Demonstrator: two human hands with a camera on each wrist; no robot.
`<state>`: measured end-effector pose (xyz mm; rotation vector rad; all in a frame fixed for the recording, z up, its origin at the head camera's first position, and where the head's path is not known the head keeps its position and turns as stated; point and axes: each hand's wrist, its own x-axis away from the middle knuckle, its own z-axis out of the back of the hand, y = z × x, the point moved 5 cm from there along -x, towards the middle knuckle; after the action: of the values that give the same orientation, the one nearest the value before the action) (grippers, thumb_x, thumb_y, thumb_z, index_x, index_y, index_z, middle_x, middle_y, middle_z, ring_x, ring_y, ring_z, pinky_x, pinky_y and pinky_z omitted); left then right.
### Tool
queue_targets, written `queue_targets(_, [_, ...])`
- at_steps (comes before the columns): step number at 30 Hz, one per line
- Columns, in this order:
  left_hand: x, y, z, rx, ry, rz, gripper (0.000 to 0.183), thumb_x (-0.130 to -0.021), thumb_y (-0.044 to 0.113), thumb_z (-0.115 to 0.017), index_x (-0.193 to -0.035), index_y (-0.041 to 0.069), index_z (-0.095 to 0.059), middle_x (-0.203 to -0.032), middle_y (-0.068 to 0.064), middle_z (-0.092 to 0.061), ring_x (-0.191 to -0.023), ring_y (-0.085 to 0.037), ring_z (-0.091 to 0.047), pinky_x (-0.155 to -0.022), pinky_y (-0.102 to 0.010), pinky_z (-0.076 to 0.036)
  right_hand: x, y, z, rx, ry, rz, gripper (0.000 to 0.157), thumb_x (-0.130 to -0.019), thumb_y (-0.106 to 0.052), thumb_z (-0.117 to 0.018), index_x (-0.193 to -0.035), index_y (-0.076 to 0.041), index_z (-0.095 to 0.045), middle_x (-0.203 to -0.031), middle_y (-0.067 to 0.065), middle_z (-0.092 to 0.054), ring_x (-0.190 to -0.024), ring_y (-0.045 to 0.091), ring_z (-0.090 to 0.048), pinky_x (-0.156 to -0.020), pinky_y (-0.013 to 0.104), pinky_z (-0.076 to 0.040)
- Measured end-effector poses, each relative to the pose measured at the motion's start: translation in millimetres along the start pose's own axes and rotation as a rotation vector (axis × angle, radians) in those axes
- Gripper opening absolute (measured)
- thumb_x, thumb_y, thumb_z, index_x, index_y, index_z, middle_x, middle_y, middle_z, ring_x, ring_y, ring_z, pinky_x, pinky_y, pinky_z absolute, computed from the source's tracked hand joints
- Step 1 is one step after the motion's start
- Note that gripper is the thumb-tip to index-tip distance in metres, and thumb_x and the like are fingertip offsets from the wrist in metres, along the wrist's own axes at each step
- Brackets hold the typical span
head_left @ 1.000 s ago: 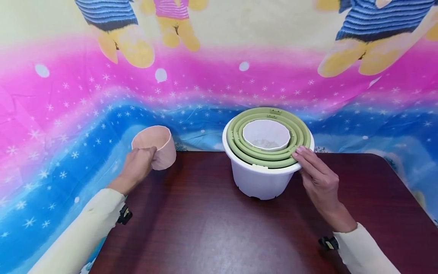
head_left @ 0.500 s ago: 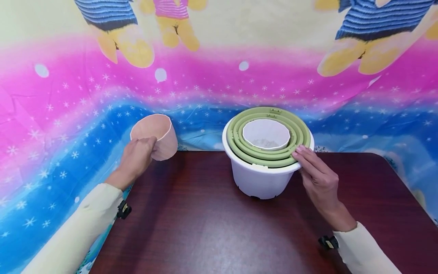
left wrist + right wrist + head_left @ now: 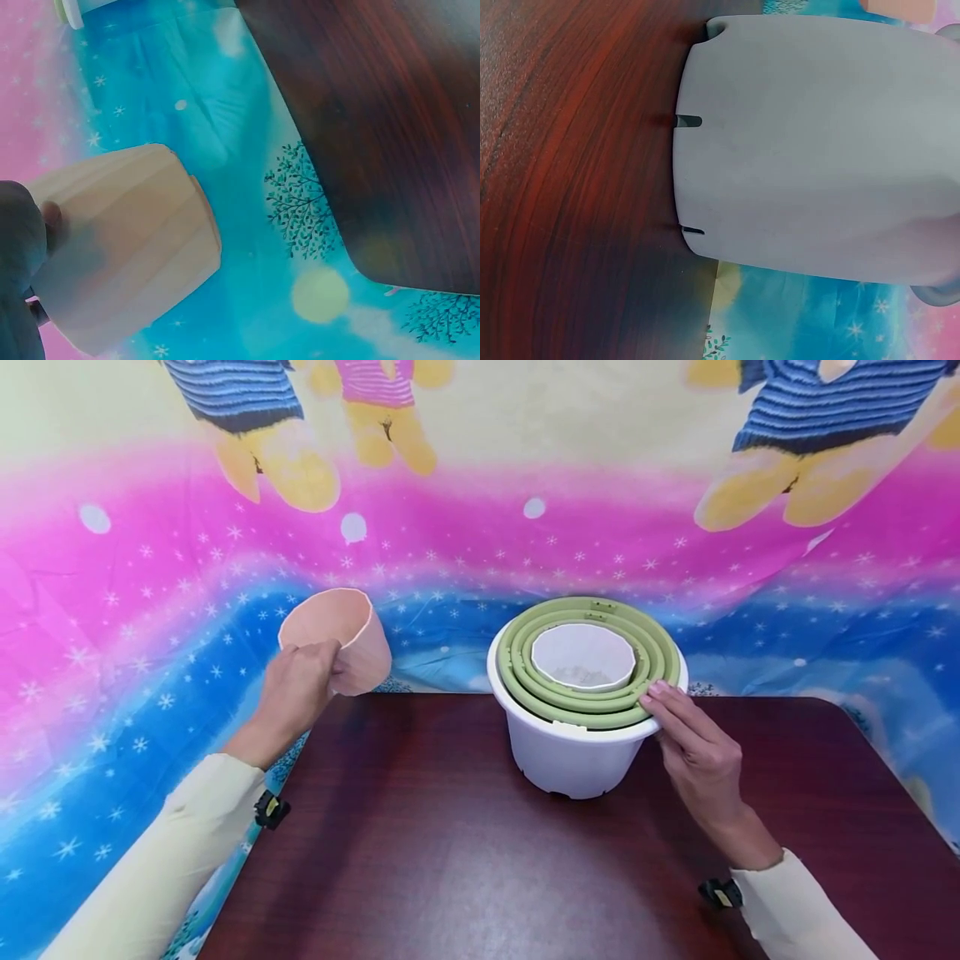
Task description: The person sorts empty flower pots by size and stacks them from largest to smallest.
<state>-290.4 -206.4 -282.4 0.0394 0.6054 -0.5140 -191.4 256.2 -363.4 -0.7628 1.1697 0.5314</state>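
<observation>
Raised at the left in the head view, a pink flower pot (image 3: 365, 653) tilts slightly, its mouth facing up. My left hand (image 3: 292, 687) pinches it by the near rim. The left wrist view shows this pot's side (image 3: 135, 240) away from the tabletop. A large white flower pot (image 3: 573, 760) stands upright on the table, with several green pots (image 3: 607, 720) nested in it and a small white pot (image 3: 583, 652) innermost. At its right side, my right hand (image 3: 701, 756) grips the rim, fingertips over the green edge and thumb hidden.
The dark wooden table (image 3: 465, 860) has a rounded far right corner. Close behind it hangs a printed cloth backdrop (image 3: 450, 560), which also runs down along the table's left side.
My left hand has lifted the pink flower pot higher and slightly left, tilting it more. The right hand and the nested pots have stayed in place.
</observation>
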Motion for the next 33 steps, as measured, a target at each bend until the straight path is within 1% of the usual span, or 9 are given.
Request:
queue_targets(3, [-2.0, 0.6, 3.8, -0.009, -0.009, 0.007, 0.023, -0.072, -0.016, -0.058, -0.078, 0.004, -0.049, -0.062, -0.012, -0.060, -0.057, -0.027, -0.055, -0.054, -0.035, -0.033, 0, 0, 0.2, 0.005, -0.003, 0.002, 0.025, -0.081, 0.008, -0.069, -0.104, -0.003, -0.075, -0.112, 0.016, -0.070, -0.111, 0.028, -0.065, -0.103, 0.037, -0.048])
queue_targets(6, [-4.3, 1.7, 8.0, -0.010, 0.000, 0.001, 0.023, -0.071, -0.017, -0.055, -0.080, 0.003, -0.048, -0.065, -0.014, -0.061, -0.060, -0.028, -0.056, -0.056, -0.035, -0.032, 0, -1, 0.1, 0.007, -0.004, 0.005, 0.025, -0.081, 0.008, -0.069, -0.104, -0.003, -0.075, -0.112, 0.016, -0.070, -0.111, 0.028, -0.065, -0.103, 0.036, -0.048])
queue_targets(12, [-12.9, 7.6, 20.7, -0.015, 0.052, -0.032, 0.020, -0.074, -0.016, -0.056, -0.084, 0.000, -0.051, -0.074, -0.018, -0.065, -0.066, -0.032, -0.061, -0.058, -0.039, -0.038, 0, -1, 0.4, 0.009, 0.005, 0.007, 0.025, -0.081, 0.008, -0.069, -0.103, -0.002, -0.075, -0.112, 0.017, -0.070, -0.111, 0.028, -0.065, -0.103, 0.037, -0.048])
queue_targets(16, [-20.5, 10.5, 32.2, -0.028, 0.077, -0.032, 0.022, -0.072, -0.016, -0.058, -0.088, -0.002, -0.053, -0.078, -0.020, -0.066, -0.069, -0.032, -0.061, -0.059, -0.041, -0.040, 0, -1, 0.3, 0.008, 0.003, 0.008, 0.026, -0.081, 0.008, -0.069, -0.103, -0.002, -0.075, -0.112, 0.017, -0.070, -0.111, 0.028, -0.065, -0.103, 0.037, -0.048])
queue_targets(20, [-26.6, 12.0, 42.0, -0.043, 0.108, -0.039, 0.023, -0.073, -0.016, -0.057, -0.092, -0.003, -0.054, -0.080, -0.021, -0.065, -0.070, -0.033, -0.061, -0.058, -0.041, -0.041, -1, -1, 0.1, 0.011, 0.003, 0.008, 0.026, -0.080, 0.009, -0.070, -0.103, -0.002, -0.075, -0.112, 0.017, -0.070, -0.111, 0.028, -0.065, -0.103, 0.037, -0.048])
queue_targets(26, [-29.8, 13.9, 49.3, -0.052, 0.134, -0.053, 0.022, -0.075, -0.017, -0.056, -0.093, -0.005, -0.055, -0.082, -0.023, -0.067, -0.072, -0.034, -0.062, -0.058, -0.042, -0.042, -1, -1, -0.3, 0.007, 0.002, 0.008, 0.027, -0.080, 0.009, -0.069, -0.103, -0.002, -0.075, -0.112, 0.017, -0.070, -0.111, 0.028, -0.065, -0.103, 0.038, -0.048])
queue_targets(33, [-34.3, 19.2, 57.5, -0.025, 0.184, -0.072, 0.016, -0.081, -0.015, -0.056, -0.093, -0.005, -0.056, -0.084, -0.023, -0.068, -0.070, -0.033, -0.062, -0.057, -0.041, -0.042, 0, -1, -0.5, 0.005, 0.000, 0.011, 0.028, -0.079, 0.011, -0.069, -0.103, -0.002, -0.075, -0.112, 0.017, -0.070, -0.111, 0.028, -0.065, -0.103, 0.037, -0.048])
